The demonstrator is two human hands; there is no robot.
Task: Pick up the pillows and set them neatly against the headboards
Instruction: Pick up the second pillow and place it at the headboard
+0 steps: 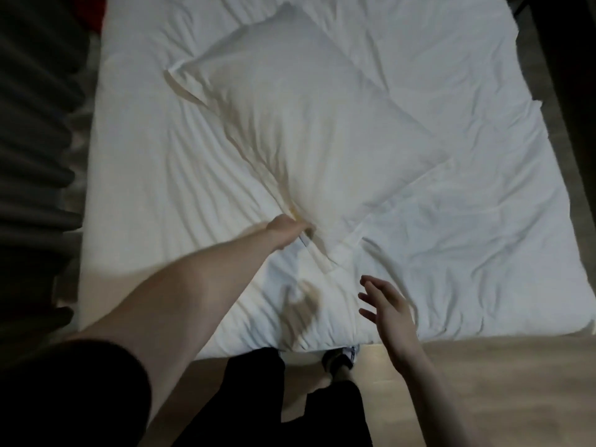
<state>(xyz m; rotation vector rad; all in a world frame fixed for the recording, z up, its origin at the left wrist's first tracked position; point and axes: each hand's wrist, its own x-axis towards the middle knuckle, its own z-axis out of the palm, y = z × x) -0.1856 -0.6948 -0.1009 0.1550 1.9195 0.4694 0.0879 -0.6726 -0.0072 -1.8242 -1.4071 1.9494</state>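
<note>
Bed with rumpled white cover fills the view; one white pillow lies diagonally across its middle. Left hand grips the pillow's near corner, fingers curled into the fabric. Right hand hovers over the bed's near edge, fingers spread, holding nothing.

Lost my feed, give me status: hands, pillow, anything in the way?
Left hand grips pillow by its near corner. Right hand open, fingers spread above the bed's near edge, holding nothing. Pillow lies diagonally mid-bed. No obstruction visible.
</note>
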